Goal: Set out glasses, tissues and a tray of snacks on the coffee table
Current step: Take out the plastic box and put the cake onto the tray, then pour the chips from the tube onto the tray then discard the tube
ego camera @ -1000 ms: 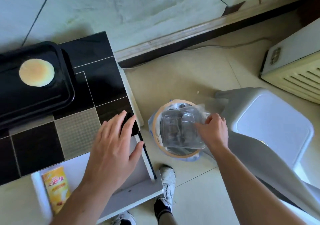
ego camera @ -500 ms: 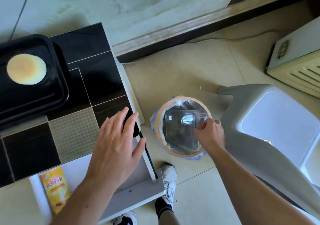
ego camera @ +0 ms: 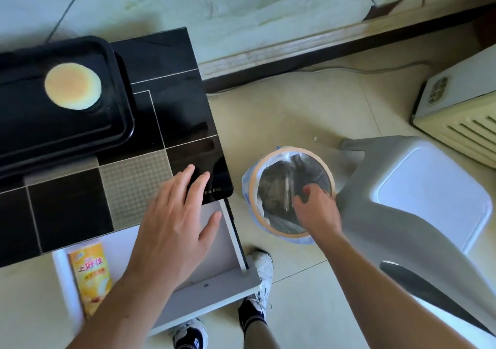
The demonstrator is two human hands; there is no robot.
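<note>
Figure: head view, looking down over the counter corner and the floor beside it.

My right hand (ego camera: 315, 209) reaches down into the mouth of the lined waste bin (ego camera: 251, 185) on the floor; its fingers curl downward among clear plastic packaging (ego camera: 279, 187), but I cannot tell whether they grip anything or have let go. My left hand (ego camera: 178, 222) lies spread and flat, fingers straight, its fingertips on the corner of the black tiled counter (ego camera: 166, 53) and its palm over the open white drawer (ego camera: 214, 292) below.

The task's thing nearest completion is the black tray (ego camera: 122, 102), which rests on the counter well to the far left, carrying one round pale cake (ego camera: 73, 85). Its long axis runs left to right, roughly parallel to the counter's near edge. From my left hand it lies forward and to the left; my left hand is clearly the nearer, the right being off the counter altogether.

A yellow snack canister (ego camera: 90, 276) lies in the drawer, just left of my left forearm, long axis pointing away from me. I judge it the next snack for the tray, best taken by the left hand.

No glasses or tissues show in this view. A grey plastic stool (ego camera: 429, 204) stands touching the bin's right side.
</note>
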